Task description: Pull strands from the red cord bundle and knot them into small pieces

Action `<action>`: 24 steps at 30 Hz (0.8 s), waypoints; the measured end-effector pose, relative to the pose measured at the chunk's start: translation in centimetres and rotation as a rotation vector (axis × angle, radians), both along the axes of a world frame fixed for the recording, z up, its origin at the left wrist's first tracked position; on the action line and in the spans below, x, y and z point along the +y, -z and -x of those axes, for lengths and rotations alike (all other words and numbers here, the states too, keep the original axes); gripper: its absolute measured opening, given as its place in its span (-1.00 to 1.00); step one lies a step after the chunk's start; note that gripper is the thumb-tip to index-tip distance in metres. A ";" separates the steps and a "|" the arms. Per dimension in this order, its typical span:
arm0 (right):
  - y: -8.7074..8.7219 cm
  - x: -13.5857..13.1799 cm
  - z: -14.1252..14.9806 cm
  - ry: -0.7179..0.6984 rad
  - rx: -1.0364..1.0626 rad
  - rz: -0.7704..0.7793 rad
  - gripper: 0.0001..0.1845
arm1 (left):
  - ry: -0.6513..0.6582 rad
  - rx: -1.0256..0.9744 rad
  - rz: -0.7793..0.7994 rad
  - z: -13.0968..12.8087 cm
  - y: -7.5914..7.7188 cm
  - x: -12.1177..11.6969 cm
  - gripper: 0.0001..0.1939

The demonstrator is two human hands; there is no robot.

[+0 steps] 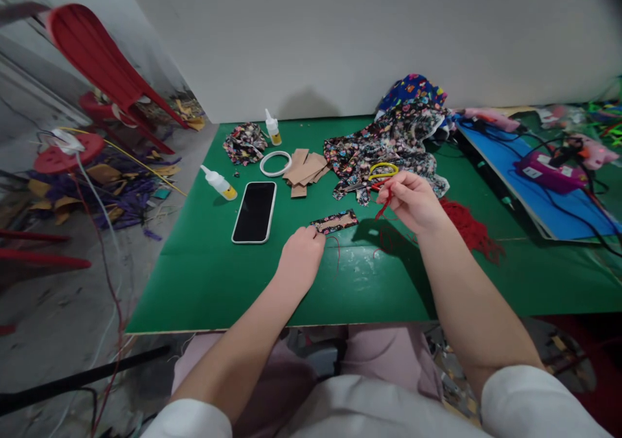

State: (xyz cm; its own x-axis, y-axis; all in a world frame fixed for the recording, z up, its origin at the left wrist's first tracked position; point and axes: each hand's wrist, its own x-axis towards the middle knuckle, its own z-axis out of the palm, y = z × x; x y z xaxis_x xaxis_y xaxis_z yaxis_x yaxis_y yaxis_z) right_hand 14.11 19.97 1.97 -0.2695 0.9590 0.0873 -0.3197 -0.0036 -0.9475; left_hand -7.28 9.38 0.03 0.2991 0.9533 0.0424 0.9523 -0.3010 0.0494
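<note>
My left hand (301, 256), fingers curled together, grips the left end of a cardboard strip (340, 221) edged with black floral fabric, which lies on the green tabletop. A loose red thread hangs by those fingers. Raised a little above the table, my right hand (413, 199) pinches a small bunch of red yarn (385, 206) between thumb and fingers. Just behind it lie scissors with yellow handles (383, 170), resting on black floral cloth (369, 141). A tangled heap of red yarn (469, 229) sits to the right, partly hidden by my right forearm.
A phone (254, 212), two glue bottles (219, 184), a white ring (275, 164), cut cardboard pieces (305, 169) and a floral scrunched cloth (244, 144) lie on the left half. A blue board (529, 185) with cables and a purple device (551, 170) is at right.
</note>
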 end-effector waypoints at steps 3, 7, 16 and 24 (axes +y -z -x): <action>-0.1 0.1 -0.3 0.008 0.006 -0.017 -0.67 | -0.017 0.015 -0.044 -0.3 0.5 0.2 -0.79; -0.4 0.0 -0.7 -0.033 -0.009 -0.080 -0.78 | -0.023 -0.082 -0.151 0.2 0.2 0.4 -0.78; 1.0 -3.0 4.4 -0.642 -0.384 -0.072 -0.89 | 0.062 -0.343 -0.235 0.5 -2.8 -0.5 -0.81; 1.3 -3.3 5.1 -0.509 -0.368 0.006 -0.82 | -0.237 -0.719 0.004 1.8 -2.3 0.5 -0.73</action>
State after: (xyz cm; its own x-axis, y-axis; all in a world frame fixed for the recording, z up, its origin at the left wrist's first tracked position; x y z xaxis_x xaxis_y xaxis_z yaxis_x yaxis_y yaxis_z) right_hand 8.99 16.67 0.67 -0.7039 0.7028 -0.1032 0.0703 -0.0757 -0.9946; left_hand -9.06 9.89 2.33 -0.0141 0.9892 0.1459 0.7244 -0.0905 0.6835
